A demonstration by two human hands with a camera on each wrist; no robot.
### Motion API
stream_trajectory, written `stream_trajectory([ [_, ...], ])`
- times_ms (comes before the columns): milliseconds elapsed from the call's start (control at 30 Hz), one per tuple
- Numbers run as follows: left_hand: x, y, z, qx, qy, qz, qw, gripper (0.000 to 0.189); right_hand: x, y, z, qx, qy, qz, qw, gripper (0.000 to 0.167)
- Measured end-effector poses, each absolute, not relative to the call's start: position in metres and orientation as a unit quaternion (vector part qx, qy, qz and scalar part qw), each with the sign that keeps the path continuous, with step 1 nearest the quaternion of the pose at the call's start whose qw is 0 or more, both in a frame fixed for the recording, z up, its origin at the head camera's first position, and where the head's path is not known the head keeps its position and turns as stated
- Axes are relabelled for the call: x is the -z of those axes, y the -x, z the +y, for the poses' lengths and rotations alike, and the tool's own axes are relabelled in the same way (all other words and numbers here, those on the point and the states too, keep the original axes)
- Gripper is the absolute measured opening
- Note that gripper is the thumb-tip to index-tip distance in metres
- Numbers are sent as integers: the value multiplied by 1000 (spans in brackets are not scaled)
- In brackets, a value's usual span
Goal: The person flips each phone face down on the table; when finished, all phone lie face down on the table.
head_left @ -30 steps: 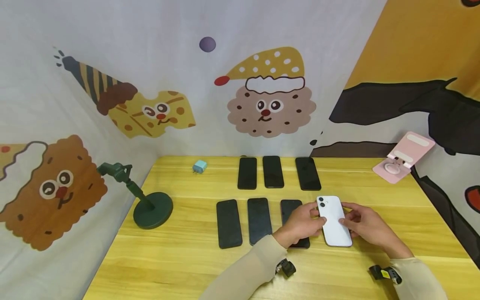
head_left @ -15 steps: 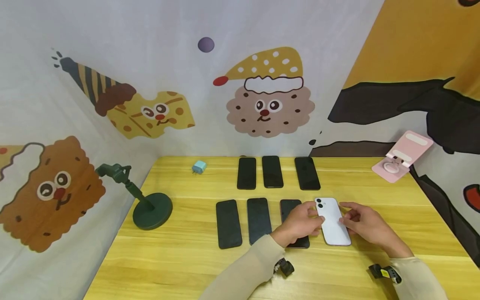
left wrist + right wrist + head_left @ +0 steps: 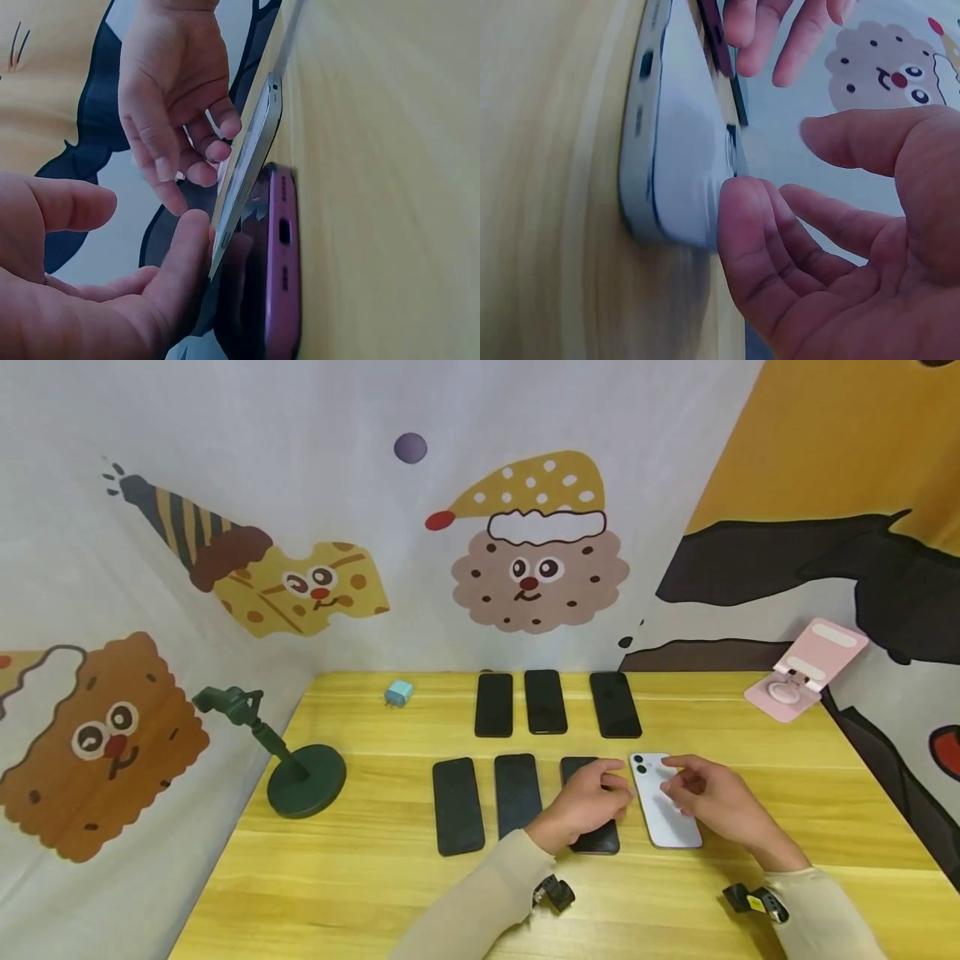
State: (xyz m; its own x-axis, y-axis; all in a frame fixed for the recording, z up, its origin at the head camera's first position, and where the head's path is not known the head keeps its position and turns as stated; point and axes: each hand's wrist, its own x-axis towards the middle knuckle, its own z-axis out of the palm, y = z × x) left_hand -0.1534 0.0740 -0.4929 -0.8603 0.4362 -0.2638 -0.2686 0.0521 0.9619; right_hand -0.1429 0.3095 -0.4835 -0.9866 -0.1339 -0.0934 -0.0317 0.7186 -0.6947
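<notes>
The fingers of the right hand (image 3: 716, 797) are loosely bent, with thumb and forefinger apart and clamped on nothing; those of the left hand (image 3: 581, 806) are likewise spread, with no hold on anything. Between them, a flat white phone with rounded corners and two black-ringed lenses (image 3: 670, 818) lies back up on the pale yellow wooden table (image 3: 337, 877), in its right half. Its long axis runs from the far edge towards the near edge, the lens end leaning slightly to the far left corner.

The right hand looks the nearer: in the head view its thumb and fingertips overlap the phone's right long side, so the phone lies below and to the left of them. Whether a bent fingertip touches the rim, I cannot tell. The left fingertips stand just beside the opposite long side, towards the table's left edge, above a black phone with a reddish-purple rim (image 3: 600, 842) lying nearly parallel. A pinch across the width would, I judge, suit both hands.
</notes>
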Motion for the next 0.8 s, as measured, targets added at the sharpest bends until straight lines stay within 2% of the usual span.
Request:
stream_trajectory([
  [267,491,151,54,-669,-59,705,229,51,481,146,289,411,58,907,75,50],
  [800,484,142,11,-602,-37,771,203,54,485,147,253,489,65,859,137,55],
])
